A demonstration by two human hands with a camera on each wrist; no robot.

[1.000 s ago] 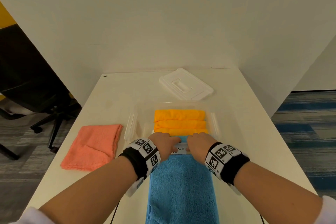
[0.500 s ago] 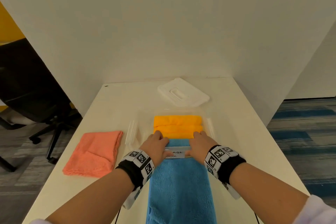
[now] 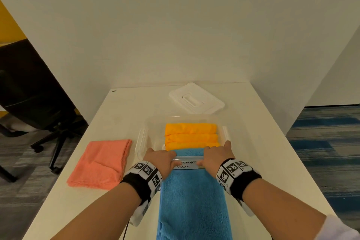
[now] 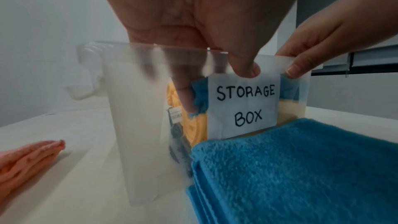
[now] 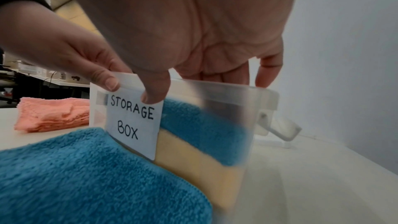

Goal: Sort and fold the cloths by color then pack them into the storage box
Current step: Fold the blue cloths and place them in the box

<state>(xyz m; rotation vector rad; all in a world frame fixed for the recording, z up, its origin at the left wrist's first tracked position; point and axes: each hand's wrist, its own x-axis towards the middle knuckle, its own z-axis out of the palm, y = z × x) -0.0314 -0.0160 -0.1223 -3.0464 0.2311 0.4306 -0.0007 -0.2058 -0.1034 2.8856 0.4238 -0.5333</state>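
Note:
The clear storage box stands mid-table with folded orange cloths inside. A blue cloth lies in its near end on top of the orange, also seen through the wall. My left hand and right hand straddle the near wall. The fingers reach inside onto the blue cloth. The left thumb and right thumb press the labelled outside. A folded blue stack lies in front of the box, between my forearms. A folded pink cloth lies to the left.
The white lid lies behind the box near the wall. Box latches hang open at both sides. The table ends close on the right, and an office chair stands off its left side.
Both hands have slid forward over the box's near wall, and more of the blue cloth now shows inside the box. The head view has tilted up a little.

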